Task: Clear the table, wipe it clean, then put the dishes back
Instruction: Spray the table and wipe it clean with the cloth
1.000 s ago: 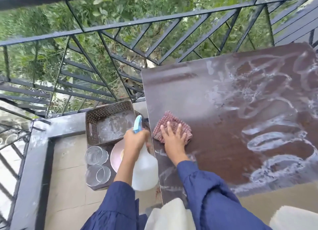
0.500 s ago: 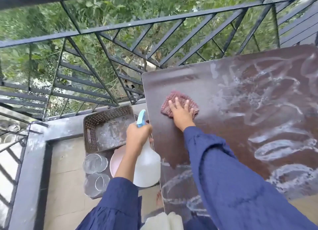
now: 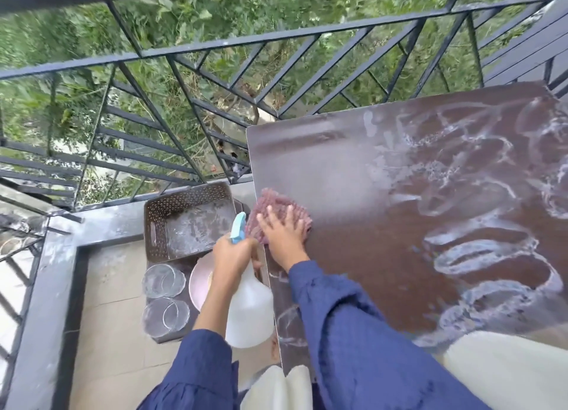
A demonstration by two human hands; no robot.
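The tabletop (image 3: 353, 170) carries its soapy streaks (image 3: 479, 250) well to the right of your right hand (image 3: 284, 240), whose flat, spread-fingered grip presses the red checked cloth (image 3: 276, 199) at the left edge, while your left hand (image 3: 233, 256) holds the spray bottle (image 3: 250, 311) beside that edge.

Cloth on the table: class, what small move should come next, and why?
Probably slide the cloth rightward: the right hand presses it flat at the table's left edge, while soapy streaks cover the right side unwiped.
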